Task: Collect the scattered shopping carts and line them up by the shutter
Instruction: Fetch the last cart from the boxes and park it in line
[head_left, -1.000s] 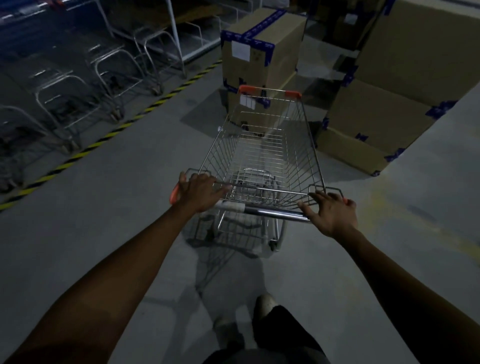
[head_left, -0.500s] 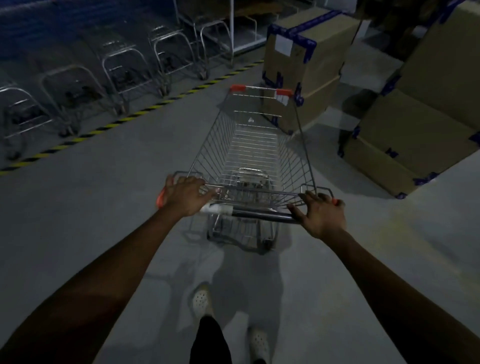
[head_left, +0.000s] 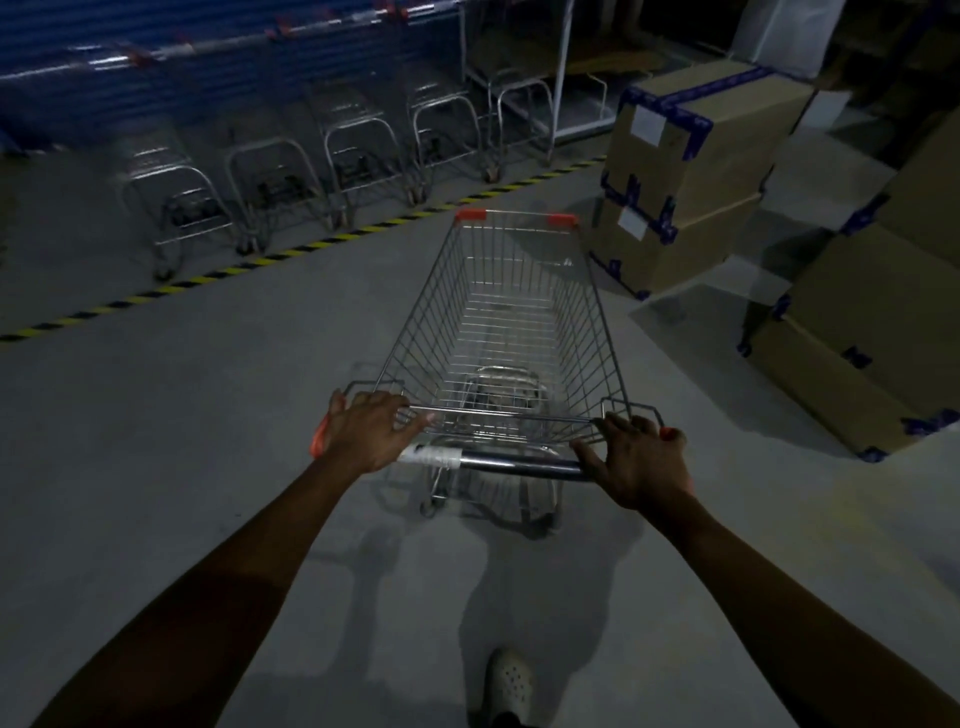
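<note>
Far left: blue shutter (head_left: 156, 67), with a row of parked carts (head_left: 270, 176) lined up before it, behind the yellow-black floor stripe (head_left: 218, 273). Left hand (head_left: 366, 431) curled shut over the left end of the handle bar (head_left: 514, 460) of the wire shopping cart (head_left: 509, 322). Basket empty, nothing inside. Right hand (head_left: 641, 460) wrapped closed round the bar's right end. Further right, stacked cardboard boxes (head_left: 680, 171) near the cart's front corner. Probably best: swung left early, pushed evenly with both grips, nose kept off the boxes, then squared to the row's open end.
</note>
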